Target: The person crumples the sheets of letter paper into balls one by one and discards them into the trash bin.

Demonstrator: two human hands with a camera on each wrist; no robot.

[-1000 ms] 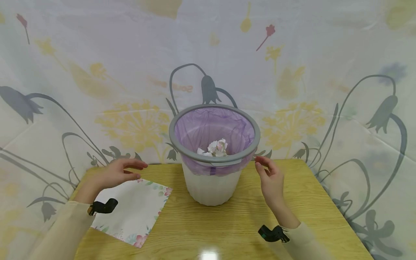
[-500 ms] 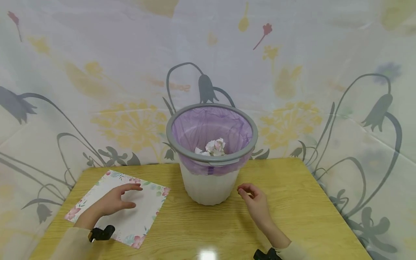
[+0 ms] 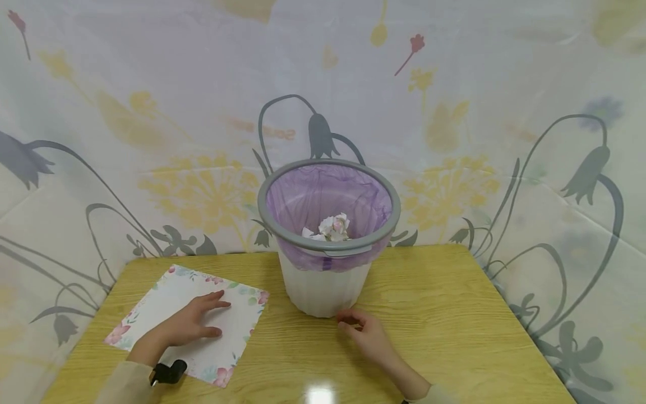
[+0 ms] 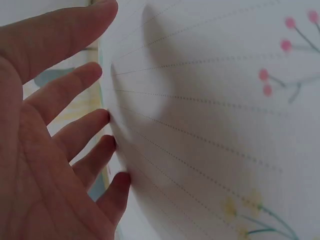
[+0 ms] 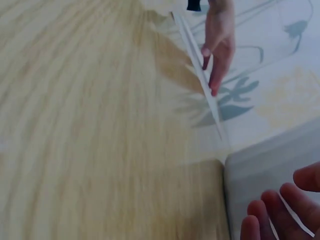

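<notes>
A sheet of floral-bordered writing paper (image 3: 171,303) lies at the left of the table; dotted lines run across it in the left wrist view. My left hand (image 3: 188,325) is spread over it, and several fingertips (image 4: 120,182) meet the paper surface. Just in front of the white bin (image 3: 323,292), my right hand (image 3: 368,339) hovers low with loosely bent fingers and nothing in them. Purple liner (image 3: 323,185) covers the inside of the bin under a grey rim, and crumpled paper (image 3: 334,227) with pink patches lies within.
The wooden table (image 3: 444,314) carries the bin near its back edge. Behind it hangs a pale cloth (image 3: 454,67) printed with grey and yellow flowers, which also closes off both sides.
My left hand has come down from above the paper's back edge onto its middle. The right hand has moved from beside the bin's rim down and left to the bin's base.
</notes>
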